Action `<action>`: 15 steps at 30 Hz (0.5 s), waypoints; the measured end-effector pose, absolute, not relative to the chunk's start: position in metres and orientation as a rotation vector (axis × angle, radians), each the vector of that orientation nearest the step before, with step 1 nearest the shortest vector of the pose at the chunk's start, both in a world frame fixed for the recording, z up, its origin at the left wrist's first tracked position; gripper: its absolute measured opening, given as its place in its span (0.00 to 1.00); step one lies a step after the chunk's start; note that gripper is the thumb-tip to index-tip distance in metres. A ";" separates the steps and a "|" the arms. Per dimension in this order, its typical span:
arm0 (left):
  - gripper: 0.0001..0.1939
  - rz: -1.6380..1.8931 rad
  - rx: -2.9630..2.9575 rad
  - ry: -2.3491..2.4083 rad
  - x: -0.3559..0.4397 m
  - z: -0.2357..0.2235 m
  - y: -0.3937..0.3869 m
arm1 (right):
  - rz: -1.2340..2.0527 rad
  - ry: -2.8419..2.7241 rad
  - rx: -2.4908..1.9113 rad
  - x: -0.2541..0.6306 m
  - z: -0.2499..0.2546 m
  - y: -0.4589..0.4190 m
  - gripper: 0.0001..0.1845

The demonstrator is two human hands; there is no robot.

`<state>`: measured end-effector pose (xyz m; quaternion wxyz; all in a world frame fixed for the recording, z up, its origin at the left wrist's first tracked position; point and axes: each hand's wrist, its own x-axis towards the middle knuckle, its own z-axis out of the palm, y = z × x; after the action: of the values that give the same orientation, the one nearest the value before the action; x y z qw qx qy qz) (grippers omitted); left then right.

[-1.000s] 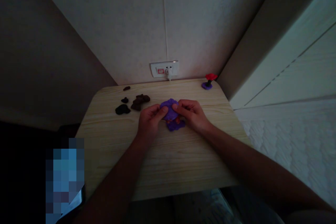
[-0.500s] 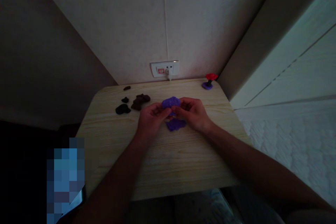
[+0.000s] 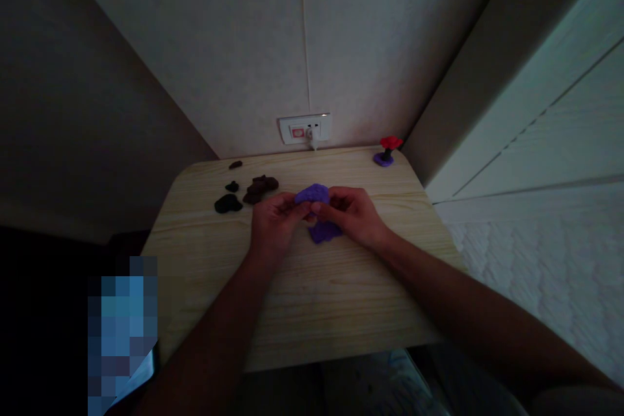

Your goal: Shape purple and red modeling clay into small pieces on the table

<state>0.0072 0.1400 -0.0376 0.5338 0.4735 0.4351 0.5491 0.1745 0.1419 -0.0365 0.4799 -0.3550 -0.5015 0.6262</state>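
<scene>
Between my two hands is a lump of purple modelling clay (image 3: pixel 312 194), held a little above the table. My left hand (image 3: pixel 277 220) pinches its left side, thumb toward me. From the right, my right hand (image 3: pixel 351 213) grips the same lump, its thumb close to the left one. The fingers behind the clay are partly hidden. Under the hands a second, flat purple clay piece (image 3: pixel 324 232) lies on the table, partly covered by them. To the left of my left hand sits a heap of dark brown clay (image 3: pixel 260 188).
On the wooden table (image 3: pixel 312 312) lie black clay pieces (image 3: pixel 228 203) and a small brown bit (image 3: pixel 236 164) at the left. A red clay flower (image 3: pixel 390 143) on a purple base stands at the back right. A wall socket (image 3: pixel 305 129) with a plug is behind.
The clay in my hands was a flat disc facing me; now it is tilted or folded, with a narrower face showing. My thumbs have come closer together below it.
</scene>
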 end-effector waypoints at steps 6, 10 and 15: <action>0.09 1.266 1.105 0.967 0.005 -0.044 0.141 | 1.486 -1.194 -0.932 0.177 -0.034 0.142 0.22; 0.09 1.319 1.124 0.991 0.006 -0.044 0.142 | 1.497 -1.221 -0.938 0.178 -0.032 0.142 0.22; 0.08 1.391 1.124 0.995 0.005 -0.042 0.142 | 1.463 -1.286 -0.951 0.178 -0.030 0.140 0.23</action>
<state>0.0055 0.1416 -0.0421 0.5205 0.4691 0.4152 0.5802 0.1780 0.1404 -0.0296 0.4680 -0.3876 -0.5243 0.5965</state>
